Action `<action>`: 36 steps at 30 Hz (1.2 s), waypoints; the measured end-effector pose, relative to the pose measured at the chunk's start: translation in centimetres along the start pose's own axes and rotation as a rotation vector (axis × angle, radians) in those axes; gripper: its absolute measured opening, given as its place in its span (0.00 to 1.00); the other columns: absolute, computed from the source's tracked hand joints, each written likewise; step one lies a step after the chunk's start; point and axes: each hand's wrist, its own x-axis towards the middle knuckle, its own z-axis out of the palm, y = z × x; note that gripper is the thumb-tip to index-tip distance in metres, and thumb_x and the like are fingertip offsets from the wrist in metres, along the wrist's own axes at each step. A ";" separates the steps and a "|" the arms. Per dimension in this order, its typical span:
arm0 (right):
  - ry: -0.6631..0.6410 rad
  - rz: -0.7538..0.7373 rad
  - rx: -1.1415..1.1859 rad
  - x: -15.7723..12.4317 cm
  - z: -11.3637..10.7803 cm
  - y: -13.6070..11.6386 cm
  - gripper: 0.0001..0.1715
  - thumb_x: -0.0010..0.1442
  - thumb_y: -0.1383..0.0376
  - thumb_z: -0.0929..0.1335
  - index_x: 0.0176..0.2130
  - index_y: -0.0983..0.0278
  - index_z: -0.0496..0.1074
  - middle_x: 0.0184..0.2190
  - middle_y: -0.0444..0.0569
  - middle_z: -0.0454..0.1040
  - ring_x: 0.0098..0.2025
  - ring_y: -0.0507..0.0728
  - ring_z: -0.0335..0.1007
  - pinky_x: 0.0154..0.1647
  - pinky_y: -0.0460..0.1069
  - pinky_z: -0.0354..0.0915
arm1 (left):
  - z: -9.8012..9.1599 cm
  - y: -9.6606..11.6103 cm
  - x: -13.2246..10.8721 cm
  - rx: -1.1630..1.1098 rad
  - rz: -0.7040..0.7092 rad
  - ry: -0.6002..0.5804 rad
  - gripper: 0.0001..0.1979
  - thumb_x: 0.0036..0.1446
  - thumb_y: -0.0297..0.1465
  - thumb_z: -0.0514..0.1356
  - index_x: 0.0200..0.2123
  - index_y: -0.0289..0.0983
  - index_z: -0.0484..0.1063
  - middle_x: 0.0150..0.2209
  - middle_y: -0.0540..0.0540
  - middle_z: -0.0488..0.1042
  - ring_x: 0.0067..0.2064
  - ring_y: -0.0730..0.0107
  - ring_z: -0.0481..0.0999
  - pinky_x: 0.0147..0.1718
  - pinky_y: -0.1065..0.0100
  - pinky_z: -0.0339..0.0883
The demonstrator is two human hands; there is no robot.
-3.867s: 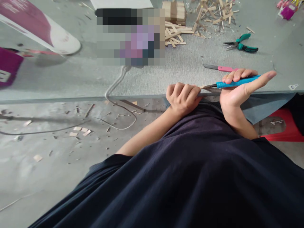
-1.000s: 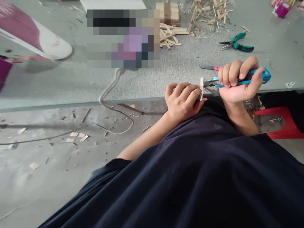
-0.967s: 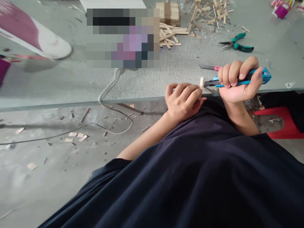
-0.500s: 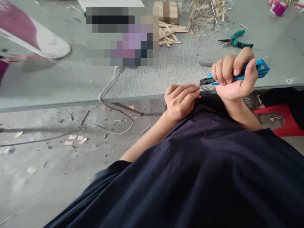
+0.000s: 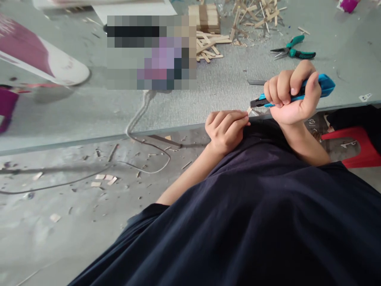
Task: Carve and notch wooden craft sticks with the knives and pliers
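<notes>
My right hand (image 5: 294, 93) is wrapped round a blue utility knife (image 5: 327, 85), its black tip pointing left over the table's front edge. At that tip shows a small end of a wooden stick (image 5: 250, 109), pinched in the fingertips of my left hand (image 5: 228, 129). Most of the stick is hidden by the fingers. Whether the blade touches the wood I cannot tell. Just behind the knife lies a flat grey metal strip (image 5: 256, 82), partly covered by my right fingers. Green-handled pliers (image 5: 293, 49) rest open on the table beyond my right hand.
On the grey table (image 5: 184, 107) are loose wooden sticks (image 5: 212, 49), a stacked block of sticks (image 5: 205, 20) and a pile of glued sticks (image 5: 264, 14). A pale cable (image 5: 137, 115) hangs over the edge. A red stool (image 5: 361, 147) stands at right; scraps litter the floor.
The stick's end shows more clearly between my left fingertips and the knife tip, with a slightly wider gap there. Both grips stay the same. The whole view has shifted slightly.
</notes>
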 end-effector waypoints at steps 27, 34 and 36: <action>-0.127 0.248 -0.106 1.0 3.3 -1.5 0.45 0.73 0.28 0.67 0.25 0.54 0.48 0.16 0.33 0.39 0.16 0.50 0.33 0.20 0.53 0.37 | 0.0 0.1 0.2 -0.022 -0.030 -0.022 0.04 0.79 0.36 0.66 0.47 0.49 0.83 0.42 0.50 0.92 0.41 0.61 0.90 0.41 0.54 0.71; -0.026 0.270 -0.111 1.1 3.1 -0.8 0.47 0.70 0.23 0.64 0.27 0.54 0.44 0.17 0.34 0.40 0.17 0.50 0.33 0.20 0.53 0.37 | 0.0 -0.2 -0.3 -0.010 -0.048 -0.061 0.06 0.78 0.36 0.66 0.45 0.49 0.84 0.41 0.50 0.92 0.42 0.61 0.90 0.42 0.54 0.71; 0.075 0.315 -0.156 1.4 2.6 -0.5 0.49 0.65 0.18 0.62 0.28 0.54 0.43 0.18 0.34 0.40 0.19 0.51 0.32 0.21 0.53 0.38 | -0.1 -0.2 -0.3 -0.017 -0.052 -0.064 0.05 0.78 0.36 0.67 0.45 0.49 0.83 0.42 0.50 0.92 0.41 0.61 0.90 0.41 0.55 0.70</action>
